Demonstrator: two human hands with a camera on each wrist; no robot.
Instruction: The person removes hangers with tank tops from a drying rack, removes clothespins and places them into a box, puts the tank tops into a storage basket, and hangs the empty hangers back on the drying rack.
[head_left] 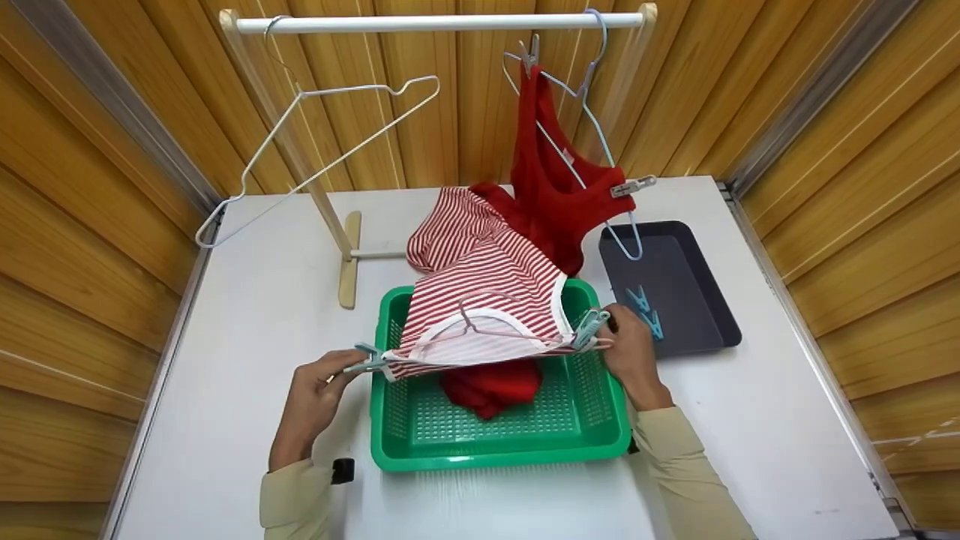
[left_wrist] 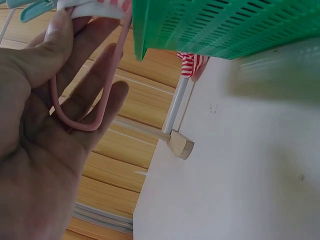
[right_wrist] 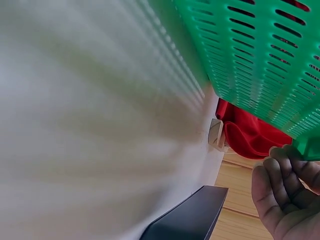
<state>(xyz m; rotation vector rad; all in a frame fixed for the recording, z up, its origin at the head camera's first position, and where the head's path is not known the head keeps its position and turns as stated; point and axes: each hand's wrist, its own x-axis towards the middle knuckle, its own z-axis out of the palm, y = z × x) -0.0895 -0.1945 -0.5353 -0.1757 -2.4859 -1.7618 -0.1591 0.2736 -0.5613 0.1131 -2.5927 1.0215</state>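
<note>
A red-and-white striped sleeveless top (head_left: 487,274) lies over the back of the green basket (head_left: 499,454), its white-trimmed neck towards me. Inside its neckline shows a pink hanger (head_left: 487,330). My left hand (head_left: 322,386) pinches the left shoulder strap beside a light-blue clothespin (head_left: 367,358); in the left wrist view the hanger's rounded pink end (left_wrist: 82,125) passes among the fingers. At the other shoulder, my right hand (head_left: 634,352) has its fingertips at the handles of another light-blue clothespin (head_left: 591,328). In the right wrist view its fingers (right_wrist: 280,180) are curled, contact hidden.
Another red garment (head_left: 491,386) lies in the basket. Behind, a white rail (head_left: 442,23) carries a bare white hanger (head_left: 345,90) and a red tank top (head_left: 559,180) clipped to a light-blue hanger. A dark tray (head_left: 686,292) with light-blue clothespins (head_left: 646,313) stands right of the basket.
</note>
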